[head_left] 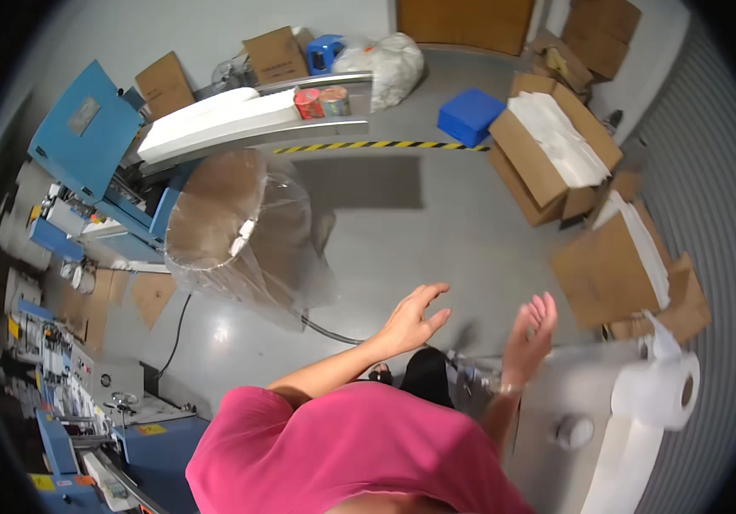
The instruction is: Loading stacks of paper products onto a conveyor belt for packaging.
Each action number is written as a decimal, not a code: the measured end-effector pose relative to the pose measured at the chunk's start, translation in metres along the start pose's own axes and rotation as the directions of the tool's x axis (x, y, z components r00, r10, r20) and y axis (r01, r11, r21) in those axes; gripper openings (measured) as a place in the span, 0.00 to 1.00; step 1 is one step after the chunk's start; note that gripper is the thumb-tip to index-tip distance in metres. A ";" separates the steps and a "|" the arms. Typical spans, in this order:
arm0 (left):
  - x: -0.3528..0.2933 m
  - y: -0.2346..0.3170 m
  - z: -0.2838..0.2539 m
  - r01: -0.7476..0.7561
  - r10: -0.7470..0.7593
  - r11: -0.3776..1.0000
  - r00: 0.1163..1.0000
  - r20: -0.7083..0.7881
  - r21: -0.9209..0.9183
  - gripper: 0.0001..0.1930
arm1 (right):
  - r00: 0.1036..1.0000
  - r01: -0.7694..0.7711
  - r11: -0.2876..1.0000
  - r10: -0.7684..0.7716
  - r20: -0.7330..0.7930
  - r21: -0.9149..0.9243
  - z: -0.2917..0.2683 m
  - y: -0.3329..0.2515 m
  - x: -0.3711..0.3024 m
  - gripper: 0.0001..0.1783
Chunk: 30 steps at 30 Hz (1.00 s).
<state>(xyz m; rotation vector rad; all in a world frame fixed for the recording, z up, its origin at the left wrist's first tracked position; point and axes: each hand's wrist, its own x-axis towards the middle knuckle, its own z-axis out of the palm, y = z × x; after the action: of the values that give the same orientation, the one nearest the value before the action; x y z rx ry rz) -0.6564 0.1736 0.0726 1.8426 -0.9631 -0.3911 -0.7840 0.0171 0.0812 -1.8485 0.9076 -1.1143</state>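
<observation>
Two bare hands are raised, a left hand (413, 315) and a right hand (531, 334). One white paper roll (661, 391) is in view, one clear plastic bag lined with brown cardboard (233, 224), one solid blue plastic box (469, 116), and two round printed tins (322, 102).

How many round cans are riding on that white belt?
2. A red can and a paler can stand side by side at the far end of the belt, near the white bag. Others could be hidden behind the machine.
</observation>
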 end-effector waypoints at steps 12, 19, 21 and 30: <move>0.277 -0.183 -0.214 0.335 -0.165 0.942 0.531 -0.831 0.027 0.33 | 0.870 -0.136 0.959 -0.004 0.493 0.247 0.322 0.080 0.292 0.20; 0.377 -0.221 -0.241 0.714 -0.224 0.685 0.393 -0.892 0.142 0.42 | 0.393 -0.148 0.972 -0.112 0.913 0.183 0.479 0.030 0.411 0.18; 0.398 -0.209 -0.240 0.788 -0.284 0.611 0.314 -0.906 0.081 0.41 | 0.279 -0.187 0.955 -0.173 0.945 0.230 0.532 0.026 0.435 0.17; 0.466 -0.189 -0.244 0.959 -0.578 0.150 -0.111 -0.809 -0.238 0.57 | -0.241 0.006 0.904 -0.414 0.878 0.428 0.746 -0.049 0.492 0.17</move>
<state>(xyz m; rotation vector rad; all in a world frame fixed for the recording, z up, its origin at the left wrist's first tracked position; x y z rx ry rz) -0.1227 0.0083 0.0893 2.4995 1.0796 0.0286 0.0855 -0.1958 0.0681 -1.8743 -0.6437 0.4286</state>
